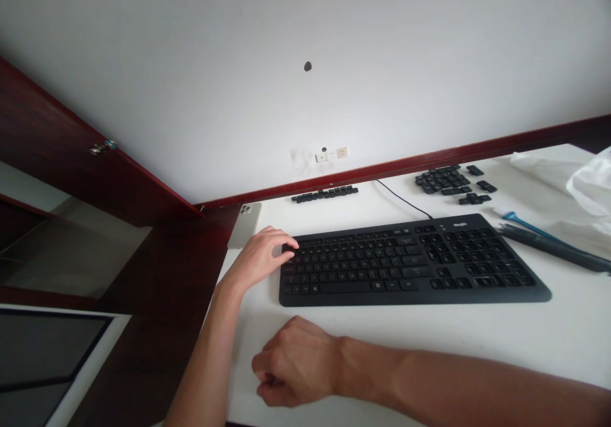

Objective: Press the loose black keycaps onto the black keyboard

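A black keyboard (353,296) lies on the white table. At its upper left corner is my left hand (260,255), thumb and forefinger closed around a keycap there. Closer to me, my right hand (298,363) rests as a fist below the keyboard's left end. Whatever its curled fingers hold, if anything, is hidden. Keycaps fill most of the keyboard's left and middle, while many sockets on the right show bare. A row of loose keycaps (324,194) lies behind the keyboard, and a cluster of loose keycaps (442,179) sits at the back right.
A phone (245,223) lies face down at the table's left edge. To the right are a blue-headed tool (525,223), a long dark object (554,245) and white plastic sheeting (592,185). The keyboard cable (403,199) runs to the wall. A dark red door (71,134) stands left.
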The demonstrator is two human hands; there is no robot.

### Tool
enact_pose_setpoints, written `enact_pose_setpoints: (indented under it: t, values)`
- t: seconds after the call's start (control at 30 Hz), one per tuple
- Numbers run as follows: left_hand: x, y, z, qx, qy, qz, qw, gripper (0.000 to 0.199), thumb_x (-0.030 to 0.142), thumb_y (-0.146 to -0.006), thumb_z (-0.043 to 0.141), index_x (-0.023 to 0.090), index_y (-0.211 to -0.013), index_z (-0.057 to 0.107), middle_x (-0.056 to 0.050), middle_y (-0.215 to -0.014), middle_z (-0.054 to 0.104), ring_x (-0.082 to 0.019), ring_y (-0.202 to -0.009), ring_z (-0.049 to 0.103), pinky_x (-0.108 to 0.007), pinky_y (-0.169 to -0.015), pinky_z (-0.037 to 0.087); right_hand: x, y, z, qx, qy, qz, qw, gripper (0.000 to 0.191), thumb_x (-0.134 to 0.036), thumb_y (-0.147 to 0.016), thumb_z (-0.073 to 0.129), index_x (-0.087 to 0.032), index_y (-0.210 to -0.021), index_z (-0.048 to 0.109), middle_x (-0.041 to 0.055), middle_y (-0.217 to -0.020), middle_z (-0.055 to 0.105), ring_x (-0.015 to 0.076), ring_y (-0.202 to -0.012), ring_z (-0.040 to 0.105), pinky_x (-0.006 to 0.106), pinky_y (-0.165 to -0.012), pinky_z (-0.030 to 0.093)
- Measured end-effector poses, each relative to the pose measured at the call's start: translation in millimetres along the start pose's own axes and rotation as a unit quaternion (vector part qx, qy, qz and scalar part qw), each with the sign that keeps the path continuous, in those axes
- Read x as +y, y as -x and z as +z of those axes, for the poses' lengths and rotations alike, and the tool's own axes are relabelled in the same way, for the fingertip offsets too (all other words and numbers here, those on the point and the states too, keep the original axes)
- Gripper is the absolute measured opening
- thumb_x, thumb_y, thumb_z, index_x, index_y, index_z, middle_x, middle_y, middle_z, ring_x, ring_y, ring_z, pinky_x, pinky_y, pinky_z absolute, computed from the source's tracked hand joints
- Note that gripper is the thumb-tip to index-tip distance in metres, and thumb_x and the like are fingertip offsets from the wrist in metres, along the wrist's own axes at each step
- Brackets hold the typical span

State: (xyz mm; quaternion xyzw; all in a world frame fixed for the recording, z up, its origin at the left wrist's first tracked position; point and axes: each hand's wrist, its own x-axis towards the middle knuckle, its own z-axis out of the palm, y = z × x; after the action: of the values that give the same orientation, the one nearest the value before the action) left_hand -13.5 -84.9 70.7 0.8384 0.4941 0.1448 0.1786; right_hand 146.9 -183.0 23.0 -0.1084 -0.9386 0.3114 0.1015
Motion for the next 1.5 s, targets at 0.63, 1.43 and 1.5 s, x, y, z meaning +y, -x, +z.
enact_pose_setpoints:
  t: [0.63, 1.43, 1.5]
  values:
    - [-0.3, -1.3, 3.2, -0.001, 0.024, -0.005, 1.0, 0.01, 0.03, -0.091, 0.069, 0.029, -0.09, 0.078, 0.0, -0.102, 0.077, -0.021, -0.099, 0.066, -0.036, -0.093, 0.051, -0.3, 0.4, -0.5, -0.001, -0.002, 0.009, 1.0, 0.023, -0.041, -0.092, 0.055, -0.022, -0.079, 0.06, -0.0034, -0.079, 0.073, 0.0121, -0.065, 0.062, 0.029, -0.049, 0.023]
    - [-9.5, -3.3, 9.4, 0.016, 0.029, -0.044, 0.998, 0.013, 0.033, -0.091, 0.069, 0.03, -0.085, 0.079, -0.002, -0.113, 0.072, -0.025, -0.111, 0.059, -0.041, -0.103, 0.045, -0.7, 0.0, -1.8, -0.008, 0.012, 0.003, 1.0, 0.022, -0.041, -0.093, 0.055, -0.023, -0.083, 0.065, -0.0026, -0.081, 0.075, 0.0135, -0.066, 0.064, 0.03, -0.049, 0.025]
    - [-9.8, -3.7, 9.7, 0.012, 0.038, -0.052, 0.998, 0.013, 0.034, -0.091, 0.069, 0.029, -0.084, 0.079, -0.003, -0.112, 0.07, -0.024, -0.109, 0.06, -0.04, -0.102, 0.045, -0.6, 0.1, -1.7, -0.007, 0.012, 0.004, 1.0, 0.022, -0.041, -0.093, 0.055, -0.023, -0.083, 0.064, -0.0025, -0.081, 0.075, 0.0133, -0.066, 0.064, 0.03, -0.049, 0.025]
